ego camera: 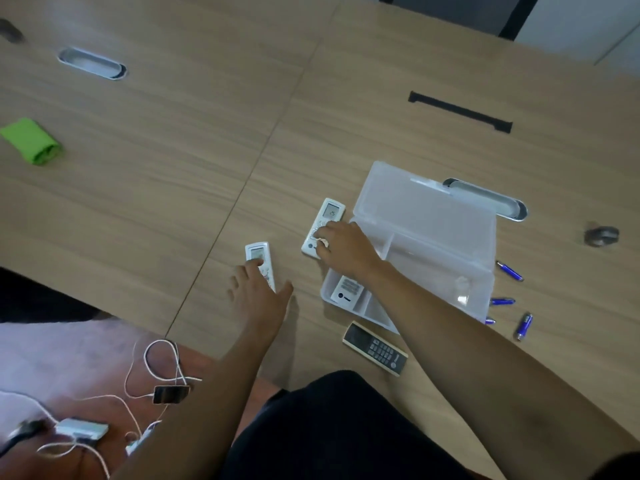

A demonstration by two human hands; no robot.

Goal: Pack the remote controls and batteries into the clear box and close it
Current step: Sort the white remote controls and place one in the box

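Remote controls point(323, 227) under both hands point(341, 247), clear box point(429, 237) open

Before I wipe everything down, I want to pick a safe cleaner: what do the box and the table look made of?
The box looks like frosted clear plastic, semi-matte: the table grain shows dimly through its open lid. The table looks like wood-grain laminate, matte, with even printed streaks and a straight seam; real veneer can't be ruled out.

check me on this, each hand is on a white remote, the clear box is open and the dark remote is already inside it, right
Not quite. The head view shows the dark remote lying on the table, just outside the clear box. The rest holds: the left hand and right hand each rest on a white remote, and the box is open.
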